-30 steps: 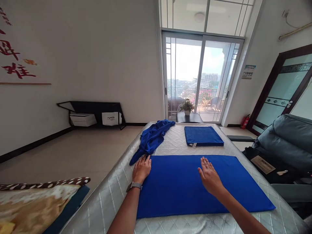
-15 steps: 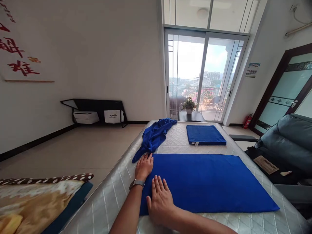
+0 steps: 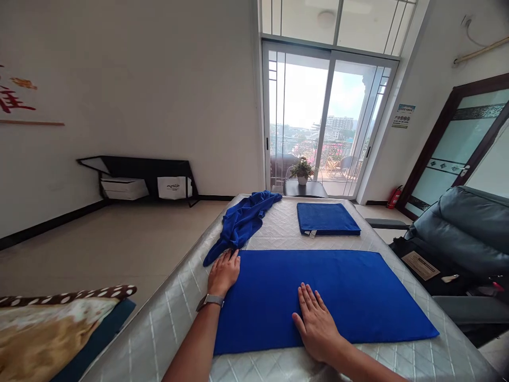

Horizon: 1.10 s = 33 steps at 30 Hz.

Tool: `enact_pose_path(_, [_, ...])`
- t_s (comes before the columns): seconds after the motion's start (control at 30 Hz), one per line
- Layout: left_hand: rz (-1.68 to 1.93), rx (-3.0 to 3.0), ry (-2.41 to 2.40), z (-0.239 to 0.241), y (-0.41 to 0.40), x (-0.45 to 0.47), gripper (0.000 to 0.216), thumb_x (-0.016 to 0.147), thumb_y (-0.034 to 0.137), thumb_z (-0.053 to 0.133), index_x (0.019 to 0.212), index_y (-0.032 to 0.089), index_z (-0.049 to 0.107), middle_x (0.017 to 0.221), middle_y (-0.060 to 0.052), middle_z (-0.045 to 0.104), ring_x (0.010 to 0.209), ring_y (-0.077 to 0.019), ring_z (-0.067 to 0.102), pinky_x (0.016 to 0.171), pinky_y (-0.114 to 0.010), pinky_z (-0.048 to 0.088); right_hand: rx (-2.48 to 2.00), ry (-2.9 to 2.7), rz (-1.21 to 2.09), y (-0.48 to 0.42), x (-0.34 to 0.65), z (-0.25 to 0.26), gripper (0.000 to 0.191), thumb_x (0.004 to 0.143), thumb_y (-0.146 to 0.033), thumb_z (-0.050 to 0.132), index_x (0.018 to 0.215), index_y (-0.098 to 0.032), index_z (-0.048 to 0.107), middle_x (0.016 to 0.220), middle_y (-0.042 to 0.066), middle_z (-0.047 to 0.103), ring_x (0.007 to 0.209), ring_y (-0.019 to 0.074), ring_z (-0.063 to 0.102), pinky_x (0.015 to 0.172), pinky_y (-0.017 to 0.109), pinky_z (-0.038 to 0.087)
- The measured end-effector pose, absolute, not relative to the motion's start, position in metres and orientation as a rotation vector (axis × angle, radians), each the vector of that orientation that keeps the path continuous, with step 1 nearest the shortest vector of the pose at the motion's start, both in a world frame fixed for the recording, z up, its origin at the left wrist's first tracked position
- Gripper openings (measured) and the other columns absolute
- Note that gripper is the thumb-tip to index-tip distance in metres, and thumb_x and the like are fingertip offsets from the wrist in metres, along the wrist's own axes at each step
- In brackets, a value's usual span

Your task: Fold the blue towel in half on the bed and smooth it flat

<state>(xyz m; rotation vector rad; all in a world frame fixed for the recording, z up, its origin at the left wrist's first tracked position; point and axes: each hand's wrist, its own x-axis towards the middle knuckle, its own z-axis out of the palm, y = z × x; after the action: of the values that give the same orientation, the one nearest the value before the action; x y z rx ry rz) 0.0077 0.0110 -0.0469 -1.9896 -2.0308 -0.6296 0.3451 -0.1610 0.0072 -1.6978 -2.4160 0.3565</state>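
A blue towel [image 3: 270, 297] lies spread flat on the pale quilted mattress [image 3: 262, 369]. My left hand [image 3: 224, 273], with a watch on the wrist, rests flat on the towel's far left corner, fingers stretched out. My right hand [image 3: 316, 321] presses flat near the middle of the towel's near edge, fingers extended and thumb apart. Past the left hand a crumpled blue towel [image 3: 244, 220] lies along the mattress's left side. Beyond the spread towel sits a neatly folded blue towel [image 3: 328, 218] with a white tag.
A grey armchair [image 3: 449, 233] stands against the right side, a dark bag with a brown label [image 3: 421, 265] on it. Patterned bedding [image 3: 59, 323] is at lower left. A potted plant [image 3: 303, 171] stands on a chair by the glass door; a black rack [image 3: 147, 168] is by the wall.
My right hand has slid rightward across the towel, from near its left edge to its middle. My left hand keeps its place at the corner. The view has turned slightly right.
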Motion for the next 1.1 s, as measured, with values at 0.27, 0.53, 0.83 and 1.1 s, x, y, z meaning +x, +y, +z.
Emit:
enact_pose_path(0.27, [-0.684, -1.954, -2.020, -0.045, 0.011, 0.012, 0.051, 0.099, 0.032, 0.036, 0.140, 0.015, 0.060, 0.144, -0.017, 0.060, 0.136, -0.0310, 0.051, 0.116, -0.048, 0.037, -2.032, -2.219, 0.167, -0.169, 0.480, -0.010, 0.078, 0.100, -0.064, 0.015, 0.160, -0.015, 0.022, 0.168, 0.006, 0.019, 0.155, 0.0212, 0.016, 0.127, 0.044, 0.013])
enact_pose_path(0.53, [-0.695, -2.000, -2.002, -0.053, 0.013, 0.003, 0.052, 0.094, 0.029, 0.040, 0.140, 0.019, 0.060, 0.144, -0.012, 0.061, 0.138, -0.0284, 0.050, 0.117, -0.046, 0.037, -2.136, -2.060, -0.135, -0.161, 0.628, -0.057, 0.082, 0.094, -0.064, 0.012, 0.153, -0.017, 0.044, 0.163, 0.011, 0.036, 0.152, 0.0268, 0.026, 0.124, 0.049, 0.022])
enact_pose_path(0.83, [-0.658, -1.980, -2.016, -0.052, 0.014, 0.005, 0.053, 0.097, 0.031, 0.036, 0.141, 0.014, 0.059, 0.147, -0.015, 0.058, 0.138, -0.0293, 0.050, 0.118, -0.046, 0.035, -2.231, -1.937, -0.224, -0.161, 0.665, -0.065, 0.080, 0.093, -0.061, 0.013, 0.144, -0.016, 0.055, 0.159, 0.015, 0.041, 0.151, 0.0297, 0.029, 0.121, 0.052, 0.028])
enact_pose_path(1.1, [-0.704, -1.977, -2.007, -0.057, 0.015, 0.004, 0.052, 0.097, 0.029, 0.037, 0.142, 0.017, 0.058, 0.148, -0.013, 0.058, 0.140, -0.0286, 0.047, 0.118, -0.046, 0.034, -2.211, -2.010, -0.312, -0.173, 0.652, -0.047, 0.057, 0.097, -0.036, 0.026, 0.134, -0.020, 0.066, 0.159, 0.013, 0.042, 0.153, 0.0288, 0.024, 0.124, 0.052, 0.022])
